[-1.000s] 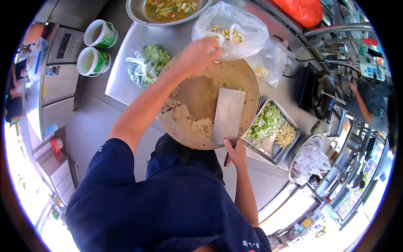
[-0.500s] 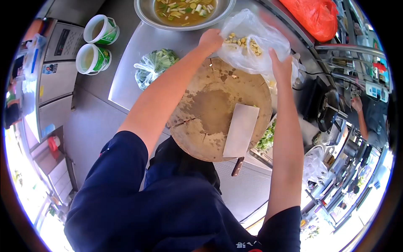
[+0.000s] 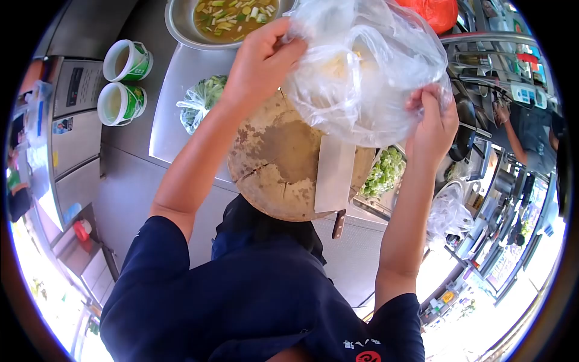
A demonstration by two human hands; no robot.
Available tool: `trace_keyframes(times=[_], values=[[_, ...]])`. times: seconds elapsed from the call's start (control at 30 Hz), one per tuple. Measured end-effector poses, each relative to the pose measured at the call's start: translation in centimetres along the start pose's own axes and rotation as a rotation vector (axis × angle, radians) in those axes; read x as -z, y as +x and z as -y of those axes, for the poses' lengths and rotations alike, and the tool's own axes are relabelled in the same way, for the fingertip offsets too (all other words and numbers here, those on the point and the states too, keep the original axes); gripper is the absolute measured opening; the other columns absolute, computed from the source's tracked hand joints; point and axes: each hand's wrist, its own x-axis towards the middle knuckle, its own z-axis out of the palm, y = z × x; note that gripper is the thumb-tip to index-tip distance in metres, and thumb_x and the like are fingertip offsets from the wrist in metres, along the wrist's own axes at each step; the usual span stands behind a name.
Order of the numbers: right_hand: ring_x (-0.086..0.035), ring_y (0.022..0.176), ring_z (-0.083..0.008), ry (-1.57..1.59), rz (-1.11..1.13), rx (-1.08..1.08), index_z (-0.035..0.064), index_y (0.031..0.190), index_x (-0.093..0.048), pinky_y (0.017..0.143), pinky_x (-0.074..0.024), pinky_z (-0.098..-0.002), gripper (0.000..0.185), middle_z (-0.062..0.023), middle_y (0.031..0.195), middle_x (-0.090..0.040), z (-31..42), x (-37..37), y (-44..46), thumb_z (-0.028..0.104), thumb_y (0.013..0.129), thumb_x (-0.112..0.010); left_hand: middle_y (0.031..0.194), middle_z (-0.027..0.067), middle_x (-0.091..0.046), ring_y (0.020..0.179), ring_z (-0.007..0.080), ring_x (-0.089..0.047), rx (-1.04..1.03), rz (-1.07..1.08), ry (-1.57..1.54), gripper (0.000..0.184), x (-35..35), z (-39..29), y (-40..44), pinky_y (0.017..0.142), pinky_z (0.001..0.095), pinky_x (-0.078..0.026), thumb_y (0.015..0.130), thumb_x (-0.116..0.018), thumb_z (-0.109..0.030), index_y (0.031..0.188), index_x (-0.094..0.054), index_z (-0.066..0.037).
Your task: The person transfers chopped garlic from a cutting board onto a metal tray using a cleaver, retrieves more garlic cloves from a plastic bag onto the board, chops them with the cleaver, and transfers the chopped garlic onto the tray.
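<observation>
A clear plastic bag (image 3: 362,90) is stretched between my two hands above the far side of a round wooden chopping block (image 3: 277,163). My left hand (image 3: 265,60) grips its left edge with closed fingers. On the right, my right hand (image 3: 433,117) pinches the other edge, its fingertips partly behind the film. Pale yellow pieces show faintly through the plastic. A cleaver (image 3: 336,172) lies on the block's right part, its brown handle past the near edge.
A steel bowl (image 3: 175,24) of liquid and chopped vegetables stands at the back. Bagged greens (image 3: 205,96) lie left of the block. Chopped greens (image 3: 384,172) sit in a tray at right. Two buckets (image 3: 123,104) stand at far left. Another person's arm (image 3: 511,133) shows at far right.
My right hand let go of the cleaver and took hold of the bag. Both hands have lifted the bag, and it now hangs nearer, over the block's far part.
</observation>
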Motion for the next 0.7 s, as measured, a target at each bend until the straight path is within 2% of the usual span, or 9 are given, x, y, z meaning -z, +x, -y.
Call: trace_keyframes(times=[0.07, 0.23, 0.3, 0.37, 0.43, 0.53, 0.57, 0.63, 0.7], values=[[-0.064, 0.072, -0.0156, -0.026, 0.022, 0.020, -0.0022, 0.103, -0.067, 0.069, -0.0526, -0.0291, 0.010, -0.0090, 0.085, -0.069, 0.4, 1.0, -3.1, -0.002, 0.101, -0.057, 0.076, -0.0057, -0.057, 0.069, 0.0023, -0.048, -0.071, -0.011, 0.066, 0.008, 1.2, -0.3, -2.7, 0.062, 0.0233, -0.039, 0.102, -0.066, -0.009, 0.104, -0.067, -0.001], [-0.070, 0.089, -0.0205, -0.170, 0.075, -0.250, -0.0033, 0.108, -0.068, 0.087, -0.0573, -0.0350, 0.011, -0.0131, 0.099, -0.074, -4.2, 2.7, -10.1, 0.001, 0.102, -0.060, 0.080, -0.0044, -0.060, 0.073, 0.0024, -0.049, 0.120, 0.012, 0.262, 0.010, 3.9, 4.2, -8.9, 0.065, 0.0240, -0.041, 0.103, -0.065, -0.009, 0.107, -0.067, 0.000], [-0.068, 0.108, -0.0275, -0.500, -0.087, 0.094, -0.0041, 0.118, -0.067, 0.100, -0.0537, -0.0406, 0.021, -0.0180, 0.115, -0.070, -2.9, 0.7, -11.7, -0.003, 0.097, -0.061, 0.105, 0.0027, -0.073, 0.091, 0.0091, -0.066, 0.245, 0.070, 0.387, 0.026, 4.8, 4.7, -10.4, 0.083, 0.0267, -0.053, 0.101, -0.068, -0.008, 0.126, -0.067, -0.001], [-0.066, 0.117, -0.0321, -0.661, -0.149, 0.294, -0.0045, 0.123, -0.067, 0.107, -0.0513, -0.0435, 0.029, -0.0206, 0.124, -0.068, -0.7, -1.1, -11.7, -0.005, 0.095, -0.062, 0.106, 0.0073, -0.073, 0.094, 0.0165, -0.068, 0.138, -0.026, 0.547, 0.030, 4.4, 4.7, -11.8, 0.087, 0.0313, -0.054, 0.098, -0.070, -0.008, 0.126, -0.065, -0.001], [-0.068, 0.112, -0.0382, -0.699, 0.270, 0.644, -0.0016, 0.123, -0.067, 0.101, -0.0550, -0.0440, 0.034, -0.0221, 0.121, -0.069, 0.4, -3.4, -10.9, -0.007, 0.090, -0.062, 0.108, 0.0119, -0.073, 0.096, 0.0239, -0.071, 0.027, -0.122, 0.706, 0.033, 3.6, 3.7, -12.3, 0.091, 0.0358, -0.055, 0.095, -0.073, -0.008, 0.127, -0.064, -0.001], [-0.072, 0.105, -0.0394, -1.003, 0.666, 0.314, 0.0018, 0.114, -0.069, 0.090, -0.0582, -0.0462, 0.027, -0.0204, 0.113, -0.074, -2.6, -6.8, -9.8, 0.001, 0.088, -0.063, 0.110, 0.0188, -0.069, 0.102, 0.0394, -0.068, -0.657, -0.110, 0.844, 0.038, 1.4, 0.0, -11.5, 0.088, 0.0459, -0.056, 0.087, -0.076, -0.007, 0.123, -0.064, -0.001], [-0.073, 0.103, -0.0393, -1.214, 0.826, 0.143, 0.0026, 0.111, -0.070, 0.087, -0.0588, -0.0473, 0.024, -0.0192, 0.111, -0.075, -3.9, -7.2, -9.3, 0.004, 0.088, -0.062, 0.110, 0.0188, -0.069, 0.102, 0.0394, -0.068, -0.661, -0.112, 0.844, 0.038, 0.8, 0.3, -11.2, 0.088, 0.0459, -0.056, 0.087, -0.076, -0.007, 0.123, -0.064, -0.001], [-0.073, 0.101, -0.0394, -1.337, 0.941, 0.066, 0.0025, 0.111, -0.069, 0.087, -0.0588, -0.0474, 0.023, -0.0188, 0.107, -0.076, -5.6, -7.0, -8.8, 0.005, 0.089, -0.061, 0.119, 0.0181, -0.068, 0.110, 0.0406, -0.067, -0.313, 0.436, 0.874, 0.036, -0.4, 2.2, -9.4, 0.091, 0.0478, -0.057, 0.090, -0.071, -0.006, 0.125, -0.066, -0.001], [-0.074, 0.100, -0.0395, -1.460, 1.052, -0.010, 0.0023, 0.110, -0.068, 0.086, -0.0589, -0.0475, 0.022, -0.0183, 0.104, -0.077, -6.4, -6.0, -8.6, 0.007, 0.090, -0.060, 0.132, 0.0160, -0.065, 0.119, 0.0392, -0.064, -0.077, 0.560, 1.160, 0.037, -2.1, 4.9, -6.2, 0.096, 0.0504, -0.055, 0.090, -0.068, -0.002, 0.126, -0.069, -0.006]])
